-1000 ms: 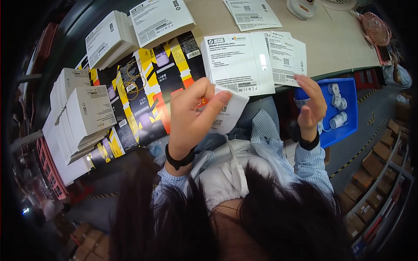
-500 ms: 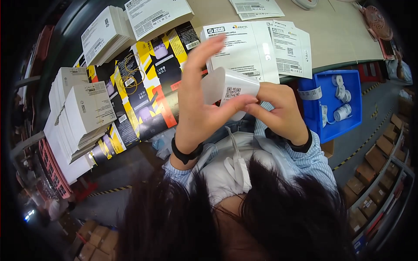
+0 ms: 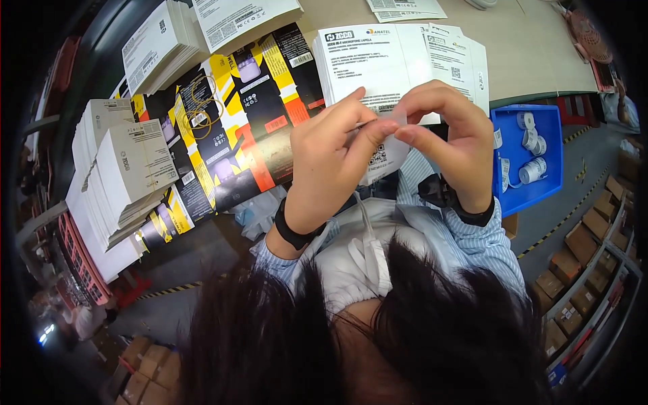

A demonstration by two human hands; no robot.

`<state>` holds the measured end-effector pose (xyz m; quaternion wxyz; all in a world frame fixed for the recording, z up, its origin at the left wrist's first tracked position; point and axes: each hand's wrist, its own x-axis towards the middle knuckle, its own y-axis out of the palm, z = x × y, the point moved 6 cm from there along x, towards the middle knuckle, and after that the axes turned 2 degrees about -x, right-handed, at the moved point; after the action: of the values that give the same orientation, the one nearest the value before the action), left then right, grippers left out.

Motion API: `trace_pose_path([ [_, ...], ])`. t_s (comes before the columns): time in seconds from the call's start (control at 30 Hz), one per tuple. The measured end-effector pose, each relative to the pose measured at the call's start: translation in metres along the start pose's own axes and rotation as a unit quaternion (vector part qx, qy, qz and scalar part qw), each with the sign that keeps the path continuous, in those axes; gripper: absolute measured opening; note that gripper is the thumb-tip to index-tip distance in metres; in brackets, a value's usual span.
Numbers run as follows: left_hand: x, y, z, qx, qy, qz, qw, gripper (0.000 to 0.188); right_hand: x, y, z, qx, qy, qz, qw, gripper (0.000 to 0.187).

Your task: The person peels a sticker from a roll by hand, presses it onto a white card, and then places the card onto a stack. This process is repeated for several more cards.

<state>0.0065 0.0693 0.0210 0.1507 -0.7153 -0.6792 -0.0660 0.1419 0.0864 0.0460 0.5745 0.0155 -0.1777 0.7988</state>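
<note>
My left hand (image 3: 332,162) and my right hand (image 3: 451,143) meet in front of my chest, both pinching a small white box (image 3: 383,152) with a square code printed on it. The fingertips of both hands touch at its top edge, on a small pale strip that could be a sticker. Most of the box is hidden behind my fingers. Behind my hands lies a stack of white printed leaflets (image 3: 378,57) on the table. A blue bin (image 3: 548,121) with white tape rolls (image 3: 533,169) hangs at the table edge, right of my right hand.
Flat black, yellow and orange cartons (image 3: 236,128) lie fanned out on the left. Stacks of white folded boxes (image 3: 128,162) stand further left and at the top left (image 3: 162,40). Brown cartons (image 3: 594,223) fill shelving at the lower right. My dark hair (image 3: 351,337) covers the bottom.
A second ago my right hand was apart near the blue bin. It came to the white box in my left hand, and now both hands pinch it at its top edge.
</note>
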Motion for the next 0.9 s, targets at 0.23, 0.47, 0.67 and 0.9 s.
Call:
trace_pose_path([
  [0.23, 0.0, -0.002, 0.002, -0.026, -0.012, 0.008, 1.0, 0.016, 0.009, -0.013, 0.0, -0.01, -0.074, -0.009, 0.997, 0.01],
  [0.47, 0.001, -0.004, 0.0, 0.042, 0.067, 0.038, 0.996, 0.022, 0.016, -0.047, -0.012, 0.105, 0.02, -0.16, 0.981, 0.01],
  [0.67, -0.011, 0.015, 0.014, 0.116, 0.067, 0.169, 0.976, 0.026, 0.023, -0.015, -0.06, 0.039, 0.169, -0.054, 0.983, 0.012],
  [0.9, -0.008, 0.019, 0.013, 0.115, 0.066, 0.18, 0.975, 0.027, 0.023, -0.015, -0.069, 0.024, 0.192, -0.05, 0.98, 0.015],
])
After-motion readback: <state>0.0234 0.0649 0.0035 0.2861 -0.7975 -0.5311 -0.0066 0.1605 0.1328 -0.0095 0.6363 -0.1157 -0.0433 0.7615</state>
